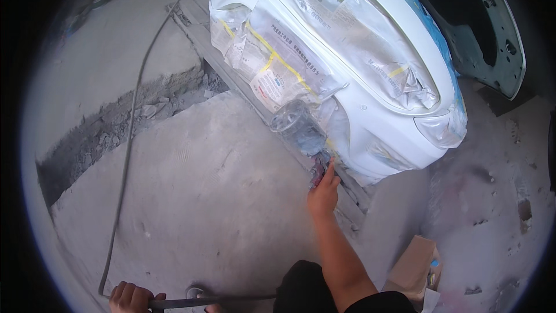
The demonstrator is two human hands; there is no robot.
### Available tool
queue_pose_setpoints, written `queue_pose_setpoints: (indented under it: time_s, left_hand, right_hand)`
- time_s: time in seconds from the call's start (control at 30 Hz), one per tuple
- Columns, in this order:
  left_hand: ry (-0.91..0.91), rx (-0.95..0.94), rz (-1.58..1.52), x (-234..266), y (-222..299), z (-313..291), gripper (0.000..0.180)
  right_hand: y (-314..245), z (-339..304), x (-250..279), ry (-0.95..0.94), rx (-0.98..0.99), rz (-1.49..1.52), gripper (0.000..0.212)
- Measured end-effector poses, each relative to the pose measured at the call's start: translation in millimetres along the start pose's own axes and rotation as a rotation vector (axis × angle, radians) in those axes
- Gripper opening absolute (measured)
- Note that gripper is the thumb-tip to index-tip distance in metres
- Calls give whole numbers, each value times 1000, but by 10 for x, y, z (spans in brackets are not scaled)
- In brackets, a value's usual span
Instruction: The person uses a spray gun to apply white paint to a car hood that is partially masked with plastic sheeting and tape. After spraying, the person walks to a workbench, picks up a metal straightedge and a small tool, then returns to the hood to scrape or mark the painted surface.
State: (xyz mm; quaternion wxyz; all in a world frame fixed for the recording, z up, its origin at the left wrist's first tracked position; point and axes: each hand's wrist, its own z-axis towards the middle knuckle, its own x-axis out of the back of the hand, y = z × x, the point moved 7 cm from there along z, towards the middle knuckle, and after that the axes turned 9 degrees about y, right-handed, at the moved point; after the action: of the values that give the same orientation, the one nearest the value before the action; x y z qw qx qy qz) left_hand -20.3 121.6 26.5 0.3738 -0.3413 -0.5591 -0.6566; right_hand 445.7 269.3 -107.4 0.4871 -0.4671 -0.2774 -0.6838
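My right hand [325, 192] is closed round the handle of a spray gun [317, 173], one finger stretched along it. A clear, paint-smeared cup [296, 124] sits on the gun, close to the lower side of a white car body [376, 122]. Printed masking paper [278, 40] and yellow tape cover much of the car. From the picture, I cannot tell whether paint is coming out. At the lower left, my left hand [132, 299] is wrapped round a dark air hose [191, 301], which runs across below me toward my legs.
The hose [136, 98] also stretches up the left side over the concrete floor [191, 197]. A broken trench [110, 130] with rubble cuts across at left. An opened car panel [507, 52] stands at the upper right. A cardboard box [411, 266] lies at the lower right.
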Motion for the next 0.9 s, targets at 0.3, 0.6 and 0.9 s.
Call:
queue_pose_setpoints:
  time_s: [0.3,0.6,0.9]
  left_hand:
    - [-98,39,-71,-88,-306,1,15]
    - [-83,55,-75,-33,-369,-96,15]
    - [-36,78,-13,-40,-168,-144,19]
  right_hand:
    - [555,-415,-455,-158,-134,-162,74]
    - [-97,192,-182,63,40,-109,74]
    - [-914,-97,346,-30,407,230,82]
